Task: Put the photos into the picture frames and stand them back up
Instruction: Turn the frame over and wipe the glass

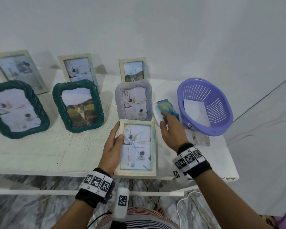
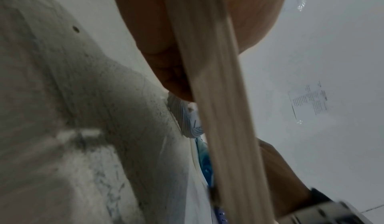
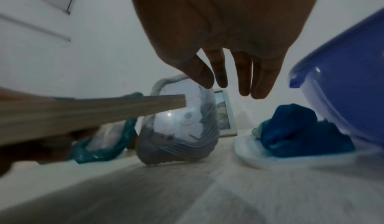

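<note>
Overhead, the left hand (image 1: 112, 148) grips the left edge of a pale wooden frame (image 1: 137, 147) holding a photo (image 1: 136, 146), near the table (image 1: 40, 146) front edge. The right hand (image 1: 171, 131) hovers with fingers loosely extended, holding nothing, beside a purple basket (image 1: 205, 104).

Left wrist: the fingers (image 2: 166, 73) curl round the frame's edge.

Right wrist: straight fingers (image 3: 243, 73) hang above the table, touching nothing.

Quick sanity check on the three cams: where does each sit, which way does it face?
Head: high, facing forward and down at the table; both forearms, left hand gripping the wooden frame, right hand open.
Left wrist: under the left hand, looking along the frame's edge; fingers show.
Right wrist: low, facing the wall past open fingers at the grey frame and purple basket.
Shared: all three show the wooden frame.
</note>
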### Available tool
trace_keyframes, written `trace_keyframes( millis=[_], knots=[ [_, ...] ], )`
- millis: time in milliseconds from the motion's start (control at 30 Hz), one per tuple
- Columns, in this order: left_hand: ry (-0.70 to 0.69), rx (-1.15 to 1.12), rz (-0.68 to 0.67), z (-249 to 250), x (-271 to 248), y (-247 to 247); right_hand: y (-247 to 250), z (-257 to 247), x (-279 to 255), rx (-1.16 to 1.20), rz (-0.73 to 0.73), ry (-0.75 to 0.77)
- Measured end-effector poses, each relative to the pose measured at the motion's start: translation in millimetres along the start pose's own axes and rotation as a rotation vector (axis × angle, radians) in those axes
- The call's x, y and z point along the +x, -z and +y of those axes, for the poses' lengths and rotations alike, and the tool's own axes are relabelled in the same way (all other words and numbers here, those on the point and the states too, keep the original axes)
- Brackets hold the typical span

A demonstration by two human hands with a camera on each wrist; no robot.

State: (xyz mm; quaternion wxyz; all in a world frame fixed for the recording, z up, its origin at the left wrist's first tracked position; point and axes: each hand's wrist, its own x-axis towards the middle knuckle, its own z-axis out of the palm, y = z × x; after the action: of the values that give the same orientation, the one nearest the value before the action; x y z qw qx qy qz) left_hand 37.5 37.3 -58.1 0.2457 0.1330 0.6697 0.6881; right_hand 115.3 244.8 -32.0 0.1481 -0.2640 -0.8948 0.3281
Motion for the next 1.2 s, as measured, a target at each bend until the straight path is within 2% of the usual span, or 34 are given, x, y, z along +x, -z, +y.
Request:
trace_keyframes(
  millis=[133, 333, 500, 833, 1067, 1200],
  knots=[
    [-0.014, 0.033, 0.002, 0, 3, 8, -10, 9, 58, -0.368, -0.042, 0.092],
    [0.000, 0.040, 0.046, -3, 7, 16, -28, 14, 98, -0.674, -0.113, -0.078],
    [0.008, 0.041, 0.042, -4, 9, 22, -35, 19, 104, -0.729, -0.136, -0.162],
    [0.004, 0.042, 0.026, -1, 10, 21, -25, 13, 89, -0.549, -0.083, -0.118],
    [-0.006, 0.030, 0.015, 0, 15, 15, -5, -2, 12, -0.301, -0.034, -0.070],
    [-0.020, 0.067, -0.005, 0, 16, 11, -3, -32, -31, -0.100, 0.045, 0.085]
  ],
)
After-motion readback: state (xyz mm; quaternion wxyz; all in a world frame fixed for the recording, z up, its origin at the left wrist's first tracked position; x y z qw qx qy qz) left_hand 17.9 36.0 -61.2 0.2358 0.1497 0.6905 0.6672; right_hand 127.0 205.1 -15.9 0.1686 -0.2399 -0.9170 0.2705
